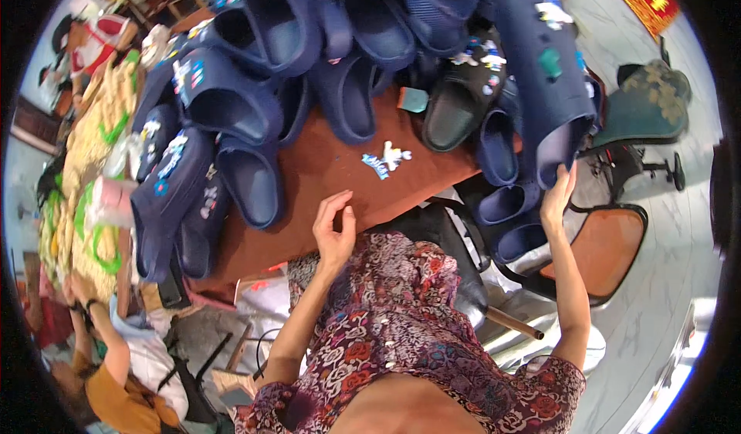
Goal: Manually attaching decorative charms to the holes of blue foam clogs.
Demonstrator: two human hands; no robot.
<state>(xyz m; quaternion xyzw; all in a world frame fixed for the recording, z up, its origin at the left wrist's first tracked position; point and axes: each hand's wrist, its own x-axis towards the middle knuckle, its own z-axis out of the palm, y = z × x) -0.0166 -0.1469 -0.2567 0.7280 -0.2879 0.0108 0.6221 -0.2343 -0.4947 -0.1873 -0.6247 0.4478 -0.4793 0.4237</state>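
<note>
My right hand reaches to the right end of the table and grips the opening edge of a large navy clog. White and teal charms dot that clog's upper. My left hand hovers near the table's front edge, its fingers loosely curled, the thumb apart from them and nothing between. Just beyond it, a few small white-and-blue charms lie on the brown tabletop. A black clog with white charms sits beside the large navy one. To the left lies a navy slide.
Navy clogs crowd the table's far and left sides. Under the right hand, more navy footwear hangs near an orange-seated chair. A green chair stands at right. Another person in an orange top works at left beside piled yellow-green pieces.
</note>
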